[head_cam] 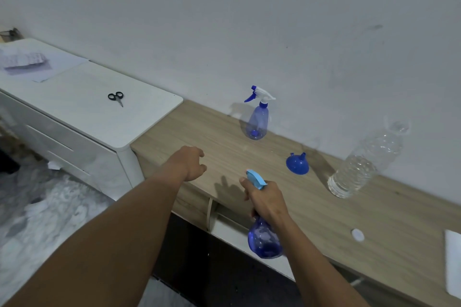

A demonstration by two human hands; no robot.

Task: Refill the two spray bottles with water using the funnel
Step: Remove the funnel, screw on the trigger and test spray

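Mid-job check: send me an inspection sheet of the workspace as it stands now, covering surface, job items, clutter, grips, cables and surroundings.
Surface: wooden desk, set against the wall.
Job's things: standing spray bottle near the wall, head on; held spray bottle beyond the desk's front edge, head on; blue funnel on the desk, spout up; clear water bottle upright, looks uncapped.
Clutter: white cap on the desk; scissors and papers on the white cabinet.
Grips: left hand loosely curled, holding nothing; right hand grips the held spray bottle at its neck.
Cables: nothing seen.
Surroundings: white wall.
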